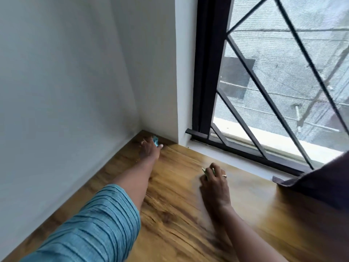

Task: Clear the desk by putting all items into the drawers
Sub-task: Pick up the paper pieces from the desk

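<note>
Striped teal sleeve [90,229] covers the left arm, which reaches across the wooden desk [179,224] into its far left corner. At that corner the left hand [150,149] meets a small blue item [155,140], seen between thumb and fingers; blur hides whether the fingers close on it. Near the desk's far edge below the window [283,72], the right hand [214,183] rests with fingers curled, pinching a small green item [205,172]. A dark curtain [321,182] overlaps the right edge.
</note>
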`<state>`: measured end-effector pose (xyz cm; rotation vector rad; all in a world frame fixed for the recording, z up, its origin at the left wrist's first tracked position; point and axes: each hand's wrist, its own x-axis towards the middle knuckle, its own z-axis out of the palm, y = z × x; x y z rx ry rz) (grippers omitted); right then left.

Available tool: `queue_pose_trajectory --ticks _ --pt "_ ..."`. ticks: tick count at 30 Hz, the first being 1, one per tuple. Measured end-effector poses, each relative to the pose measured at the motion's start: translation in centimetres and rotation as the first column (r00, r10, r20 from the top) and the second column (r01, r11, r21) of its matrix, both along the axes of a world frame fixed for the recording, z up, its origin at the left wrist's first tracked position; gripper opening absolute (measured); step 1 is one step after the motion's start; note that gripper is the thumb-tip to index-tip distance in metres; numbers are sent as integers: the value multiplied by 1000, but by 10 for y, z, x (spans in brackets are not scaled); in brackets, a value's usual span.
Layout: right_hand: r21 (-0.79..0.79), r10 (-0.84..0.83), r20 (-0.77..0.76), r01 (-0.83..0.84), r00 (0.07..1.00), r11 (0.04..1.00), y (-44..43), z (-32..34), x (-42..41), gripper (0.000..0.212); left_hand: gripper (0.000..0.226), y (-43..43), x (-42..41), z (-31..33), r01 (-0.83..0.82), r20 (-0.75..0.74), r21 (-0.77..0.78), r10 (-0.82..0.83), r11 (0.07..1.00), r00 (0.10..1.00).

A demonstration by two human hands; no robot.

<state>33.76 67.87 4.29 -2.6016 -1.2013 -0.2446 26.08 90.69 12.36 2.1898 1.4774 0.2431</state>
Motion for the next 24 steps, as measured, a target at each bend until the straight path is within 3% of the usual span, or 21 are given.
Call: queue_pose_trajectory --ticks 3,6,9,16,24 --pt "0 3 -6 -3 1000 1000 -3 6 -1 30 54 -1 0 -1 67 -52 -1 -67 998 996" --pt "172 -2 1 2 1000 985 -6 26 -11 17 52 -9 -7 0 128 -54 14 -127 992 990" --pt "307 -11 61 -9 998 952 -11 44 -26 30 50 -25 -23 -1 155 -42 25 -154 988 987" --pt "317 -40 123 -1 992 948 -28 61 -86 34 38 -77 -92 -12 201 -10 26 -201 979 980" --pt "323 -82 17 72 996 944 -38 63 -185 32 31 -119 -189 -7 310 128 37 -312 950 941"
